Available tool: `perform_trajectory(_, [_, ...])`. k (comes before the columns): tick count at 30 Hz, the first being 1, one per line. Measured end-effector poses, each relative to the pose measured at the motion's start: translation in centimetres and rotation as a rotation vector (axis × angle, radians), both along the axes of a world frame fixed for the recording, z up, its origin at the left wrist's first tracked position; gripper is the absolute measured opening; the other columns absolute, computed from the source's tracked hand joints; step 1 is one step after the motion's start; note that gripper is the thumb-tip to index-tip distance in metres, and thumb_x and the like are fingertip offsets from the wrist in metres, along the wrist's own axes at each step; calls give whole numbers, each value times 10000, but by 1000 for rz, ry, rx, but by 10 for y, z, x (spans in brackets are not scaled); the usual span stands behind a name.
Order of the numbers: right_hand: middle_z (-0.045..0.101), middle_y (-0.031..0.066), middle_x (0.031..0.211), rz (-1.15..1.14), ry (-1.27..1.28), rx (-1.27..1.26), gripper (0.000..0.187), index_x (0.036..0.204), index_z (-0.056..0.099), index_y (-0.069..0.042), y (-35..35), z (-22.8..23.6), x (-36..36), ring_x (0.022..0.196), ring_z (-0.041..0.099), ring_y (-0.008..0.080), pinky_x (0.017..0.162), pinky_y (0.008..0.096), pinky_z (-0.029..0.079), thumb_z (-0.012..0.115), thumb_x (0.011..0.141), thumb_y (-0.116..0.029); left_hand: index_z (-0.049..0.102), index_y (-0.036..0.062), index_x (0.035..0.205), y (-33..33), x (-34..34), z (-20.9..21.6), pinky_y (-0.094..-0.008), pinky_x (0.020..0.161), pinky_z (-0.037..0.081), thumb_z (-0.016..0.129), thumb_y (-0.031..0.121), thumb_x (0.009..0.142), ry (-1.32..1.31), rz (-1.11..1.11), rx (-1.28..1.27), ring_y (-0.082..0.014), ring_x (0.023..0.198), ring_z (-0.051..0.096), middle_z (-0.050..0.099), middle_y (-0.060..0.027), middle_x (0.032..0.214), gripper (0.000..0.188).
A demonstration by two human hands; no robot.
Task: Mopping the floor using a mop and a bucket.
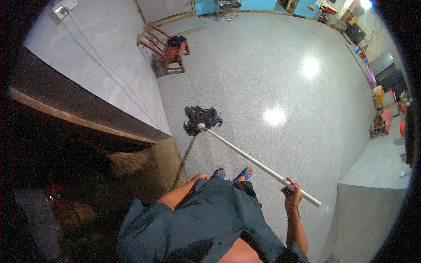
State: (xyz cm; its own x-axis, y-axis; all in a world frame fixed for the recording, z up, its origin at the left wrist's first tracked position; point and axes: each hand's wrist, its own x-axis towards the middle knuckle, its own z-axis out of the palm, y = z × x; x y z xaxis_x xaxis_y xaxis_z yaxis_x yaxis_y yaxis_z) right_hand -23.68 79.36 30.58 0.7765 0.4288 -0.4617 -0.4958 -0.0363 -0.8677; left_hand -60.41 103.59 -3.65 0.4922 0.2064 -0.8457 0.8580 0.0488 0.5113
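A mop with a long white handle (250, 159) slants across the grey floor. Its dark, stringy head (202, 119) is spread on the floor ahead of my feet, close to the left wall. My right hand (293, 196) is closed around the handle near its upper end, a short length of which sticks out beyond the fist. My left hand (199, 177) is down by my waist, away from the mop; the shirt hides most of it, and its fingers do not show clearly. Blue sandals (243, 175) are on my feet just behind the mop head.
A wooden chair (173, 55) with a dark item on its seat stands by the left wall. A straw broom (127, 163) lies in the dark opening at left. On the right are a pale counter (372, 168) and a basket (379, 127). A wire rack (228, 9) stands far off.
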Motion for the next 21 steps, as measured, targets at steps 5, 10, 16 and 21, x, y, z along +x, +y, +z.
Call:
perform_trajectory(5, [571,138,1132,331,-103,109,264,1064,543,-37,125,-62,-41,788,603,227,714,370,531,468,897,-229,632,76,941,-8,-27,24,-406,725,446,582,291,801,-188,73,205,-262,856,591,639,-124,926,262])
perform_trajectory(10, [586,105,1106,610,-124,291,359,1150,537,-63,290,-128,-101,838,626,219,657,305,502,499,908,-325,631,81,956,-40,-70,52,-410,732,449,578,282,797,-78,253,232,-269,861,591,638,-125,937,262])
perform_trajectory(16, [606,29,1008,675,-303,342,264,1047,572,-134,375,-131,-150,700,602,161,560,295,464,606,844,-300,629,87,973,-66,-84,61,-415,741,452,574,271,791,-7,305,229,-276,867,592,636,-126,950,265])
perform_trajectory(21, [624,124,885,967,-839,252,286,1094,546,-69,300,-119,-123,782,604,210,697,313,471,614,821,-123,628,92,988,-66,-77,46,-420,749,455,571,262,787,11,274,227,-283,872,592,634,-127,960,269])
